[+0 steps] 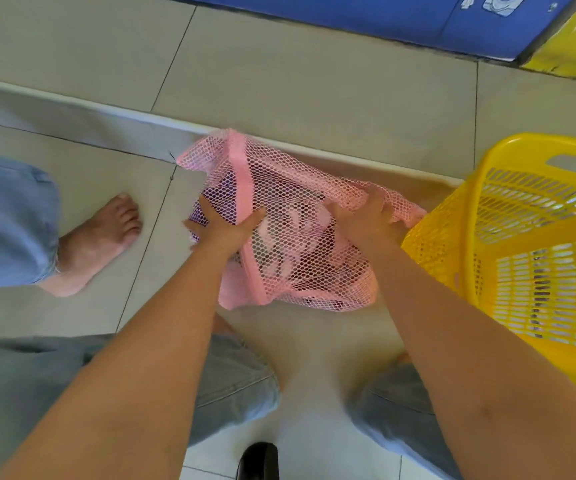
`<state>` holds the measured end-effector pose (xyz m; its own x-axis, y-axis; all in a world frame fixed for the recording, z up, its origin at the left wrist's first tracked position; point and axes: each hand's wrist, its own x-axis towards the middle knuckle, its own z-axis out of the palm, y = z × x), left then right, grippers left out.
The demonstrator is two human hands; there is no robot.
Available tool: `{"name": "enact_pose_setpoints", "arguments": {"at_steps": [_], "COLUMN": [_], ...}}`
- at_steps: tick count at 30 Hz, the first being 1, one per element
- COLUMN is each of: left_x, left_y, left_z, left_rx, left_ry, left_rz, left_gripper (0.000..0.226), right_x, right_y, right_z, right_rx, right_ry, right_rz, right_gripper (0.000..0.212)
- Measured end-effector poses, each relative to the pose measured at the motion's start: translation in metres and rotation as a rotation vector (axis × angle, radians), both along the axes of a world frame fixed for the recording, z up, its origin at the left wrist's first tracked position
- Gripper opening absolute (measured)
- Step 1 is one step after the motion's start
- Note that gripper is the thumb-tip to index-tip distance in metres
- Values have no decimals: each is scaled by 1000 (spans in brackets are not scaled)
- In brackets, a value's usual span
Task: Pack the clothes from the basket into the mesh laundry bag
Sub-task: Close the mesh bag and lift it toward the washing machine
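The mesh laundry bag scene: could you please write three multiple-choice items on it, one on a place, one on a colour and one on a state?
1. Where does the basket stand relative to the mesh laundry bag?
A. To the person's right of it
B. To the person's left of it
C. Under it

2. What colour is the mesh laundry bag?
A. Green
B. Pink
C. Black

3. What are the hands doing?
A. Both hang free
B. Only one touches the bag
C. Both grip the bag

Answers: 1 A, the yellow basket sits by the right arm. 2 B, its netting and seams are pink. 3 C, the left hand and the right hand each clutch the mesh.
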<state>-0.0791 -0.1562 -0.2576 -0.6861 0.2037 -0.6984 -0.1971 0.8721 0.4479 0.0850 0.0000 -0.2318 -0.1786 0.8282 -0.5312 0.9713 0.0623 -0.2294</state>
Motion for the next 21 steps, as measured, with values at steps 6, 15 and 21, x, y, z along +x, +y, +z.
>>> {"name": "enact_pose_setpoints", "arguments": {"at_steps": [6, 15, 21], "left_x": [-12, -25, 2], "left_y": [6, 19, 17], "left_z": [-29, -10, 5], "left_rx": [173, 361, 214], "left_ry": [62, 172, 492], "left_rz": [0, -628, -671], "left_gripper": [112, 74, 89], "right_x": [13, 22, 3], "right_y": [6, -26, 2], "right_z": [-30, -10, 7], "right_rx": [-272, -857, -247], "right_ry": [-59, -266, -40], "right_rz": [187, 147, 262], "right_gripper": [100, 71, 62]}}
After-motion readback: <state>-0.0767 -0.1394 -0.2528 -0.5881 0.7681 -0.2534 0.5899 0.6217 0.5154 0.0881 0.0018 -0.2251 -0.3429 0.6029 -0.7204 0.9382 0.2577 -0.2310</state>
